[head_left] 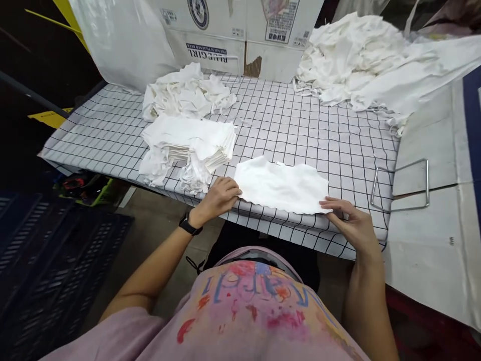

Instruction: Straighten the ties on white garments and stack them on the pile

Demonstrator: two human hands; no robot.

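Observation:
A white fabric piece (pixel 283 184) with a scalloped front edge lies nearly flat at the table's near side. My left hand (pixel 222 195) pinches its left front corner, fingers curled. At the opposite corner, my right hand (pixel 351 220) grips the cloth between thumb and fingers. Just left of the piece stands a neat stack of white fabric pieces (pixel 190 134), with loose strips (pixel 195 173) hanging at its front. Behind that stack is a crumpled heap of white cloth (pixel 188 93).
A checked cloth (pixel 278 120) covers the table. A larger white fabric heap (pixel 356 55) lies at the back right. Cardboard (pixel 240 37) stands along the back. To the right are a wire metal frame (pixel 428 183) and a cardboard sheet (pixel 428 240). Dark crates (pixel 56 260) sit lower left.

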